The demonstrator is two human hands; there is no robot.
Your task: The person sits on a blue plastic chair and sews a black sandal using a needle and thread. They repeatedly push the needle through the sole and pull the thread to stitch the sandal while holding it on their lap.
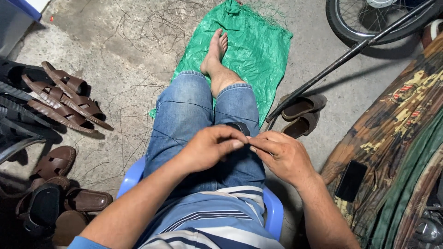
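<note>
left hand point(210, 146) and right hand point(279, 154) meet fingertip to fingertip over the lap in blue denim shorts point(203, 115), fingers pinched together on something too fine to make out. a small dark object point(240, 127) shows behind the left hand, mostly hidden. brown leather sandals point(64, 99) lie left on the concrete floor point(115, 41).

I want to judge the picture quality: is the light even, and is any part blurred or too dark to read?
Head view: soft, even daylight, no glare; the left hand and right hand are sharp, though whatever the fingers pinch is too fine to see; the brown sandals lie partly in deep shadow at the left edge; the wheel curves slightly from wide-lens distortion.
</note>
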